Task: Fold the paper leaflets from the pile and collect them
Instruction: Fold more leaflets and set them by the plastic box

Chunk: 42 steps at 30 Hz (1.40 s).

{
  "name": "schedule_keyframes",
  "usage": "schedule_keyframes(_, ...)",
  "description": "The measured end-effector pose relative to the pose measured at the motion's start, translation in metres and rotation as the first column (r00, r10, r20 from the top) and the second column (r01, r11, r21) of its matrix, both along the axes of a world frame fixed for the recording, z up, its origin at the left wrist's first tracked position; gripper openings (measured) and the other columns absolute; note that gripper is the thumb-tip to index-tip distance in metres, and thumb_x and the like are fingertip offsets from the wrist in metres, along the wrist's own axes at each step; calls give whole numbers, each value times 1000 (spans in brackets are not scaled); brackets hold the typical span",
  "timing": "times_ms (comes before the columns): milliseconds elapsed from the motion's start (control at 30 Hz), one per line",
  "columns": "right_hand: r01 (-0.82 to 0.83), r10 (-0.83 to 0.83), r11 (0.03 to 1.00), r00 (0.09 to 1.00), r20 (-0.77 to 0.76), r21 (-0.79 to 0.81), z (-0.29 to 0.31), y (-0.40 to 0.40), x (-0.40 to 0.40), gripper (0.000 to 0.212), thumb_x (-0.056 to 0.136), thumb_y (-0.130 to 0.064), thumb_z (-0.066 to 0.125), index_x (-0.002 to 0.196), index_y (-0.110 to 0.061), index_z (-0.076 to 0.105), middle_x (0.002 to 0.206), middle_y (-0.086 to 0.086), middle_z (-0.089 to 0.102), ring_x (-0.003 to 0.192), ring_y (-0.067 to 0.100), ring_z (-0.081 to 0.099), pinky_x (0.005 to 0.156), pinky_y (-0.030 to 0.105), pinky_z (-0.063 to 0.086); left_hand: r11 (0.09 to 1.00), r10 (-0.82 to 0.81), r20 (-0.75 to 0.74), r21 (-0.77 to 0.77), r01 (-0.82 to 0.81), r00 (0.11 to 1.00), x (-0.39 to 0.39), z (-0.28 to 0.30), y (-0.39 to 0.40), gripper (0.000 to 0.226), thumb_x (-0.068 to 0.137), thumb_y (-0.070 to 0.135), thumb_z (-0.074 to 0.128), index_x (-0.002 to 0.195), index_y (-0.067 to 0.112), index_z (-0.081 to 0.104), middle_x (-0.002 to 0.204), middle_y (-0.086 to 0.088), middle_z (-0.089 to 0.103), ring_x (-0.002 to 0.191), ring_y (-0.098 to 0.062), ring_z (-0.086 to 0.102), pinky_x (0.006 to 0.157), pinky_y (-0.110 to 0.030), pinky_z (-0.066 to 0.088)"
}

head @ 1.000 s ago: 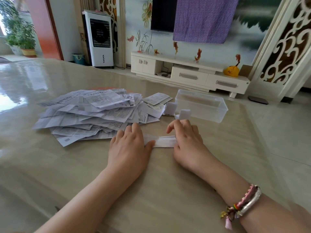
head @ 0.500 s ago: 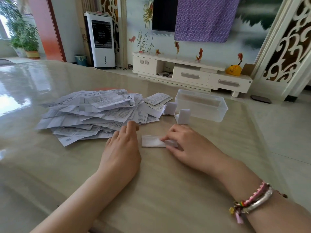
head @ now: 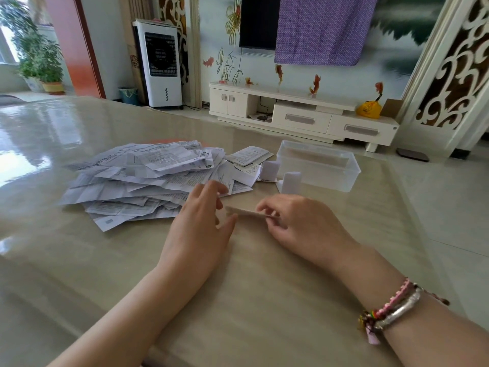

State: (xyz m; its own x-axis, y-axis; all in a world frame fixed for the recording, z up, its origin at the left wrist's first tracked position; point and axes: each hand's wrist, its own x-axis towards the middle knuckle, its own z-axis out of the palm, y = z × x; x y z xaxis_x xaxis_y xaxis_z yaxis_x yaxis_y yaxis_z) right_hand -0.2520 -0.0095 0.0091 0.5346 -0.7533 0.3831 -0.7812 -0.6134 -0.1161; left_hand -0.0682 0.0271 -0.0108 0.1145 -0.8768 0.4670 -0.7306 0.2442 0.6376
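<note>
One leaflet (head: 247, 212) mid-fold at frame centre, a narrow strip lifted off the worktop (head: 264, 300). Right hand (head: 299, 226) pinches its right end; left hand (head: 201, 221) fingers relaxed at its left end. Two folded pieces (head: 291, 182) stand beside the clear box (head: 317, 165), not inside. Big pile (head: 148, 178) left-centre remains: task barely begun, I judge.

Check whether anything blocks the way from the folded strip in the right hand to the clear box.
The folded strip is pinched by the right hand. One small folded leaflet stands upright just before the clear box; lifting over clears it.
</note>
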Motion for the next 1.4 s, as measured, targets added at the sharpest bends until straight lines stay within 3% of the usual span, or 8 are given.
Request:
schedule_keyframes(233,-98,-42,956,888,457,278,2,4,2,11,88,-19,66,91,-27,73,83,-16,69,79,-6,60,70,9,41,991,-130,-203,-32,126,970,-10,4,-4,29,80,16,75,103,21,59,101,16,65,97,10,60,82,-6,45)
schedule_keyframes(333,-183,-2,939,844,537,291,4,5,6,9,88,-21,69,89,-28,74,82,-16,70,80,-5,60,70,7,39,980,-193,-297,-20,196,935,-11,2,-5,20,80,16,76,98,19,69,93,11,72,88,4,67,83,-19,54)
schedule_keyframes(567,-162,-124,921,740,661,353,0,-1,12,25,80,-19,76,99,-22,61,85,-9,62,71,-2,55,64,9,40,982,-144,-556,25,190,818,-7,7,-5,20,84,1,69,88,20,74,78,-1,75,77,-20,71,77,-37,57)
schedule_keyframes(733,-248,-204,819,717,667,518,1,-4,6,7,87,-20,68,82,-17,64,71,-10,62,66,4,53,67,17,45,956,-162,-733,49,289,661,-6,12,-2,18,86,-3,63,98,10,68,76,-11,74,69,-16,70,66,-25,58)
schedule_keyframes(933,-285,-185,840,650,737,462,6,-7,1,14,88,-11,66,75,-13,62,68,-4,61,69,15,48,67,22,41,922,-119,-730,171,348,674,-11,13,-4,8,89,8,64,93,1,64,72,-14,73,67,-22,73,60,-24,58)
schedule_keyframes(1133,-354,-154,803,653,741,479,10,-4,-7,10,89,-5,63,98,-8,59,77,3,57,63,8,53,60,12,42,898,-137,-687,217,382,714,-14,19,-4,12,89,1,63,77,4,61,66,-16,72,56,-21,70,58,-25,56)
schedule_keyframes(1267,-259,-150,868,675,722,423,15,-8,-17,15,90,4,58,85,-11,59,70,4,54,58,10,53,57,12,40,903,-149,-699,192,384,700,-15,22,-7,12,92,13,61,94,2,64,74,-16,73,62,-21,71,59,-23,56)
schedule_keyframes(1400,116,-404,906,525,749,408,9,-30,-47,22,87,5,53,78,-13,63,73,2,59,60,9,55,54,13,40,935,-114,-697,166,314,708,-12,25,-12,15,95,18,57,96,5,65,76,-13,74,66,-20,72,61,-22,57)
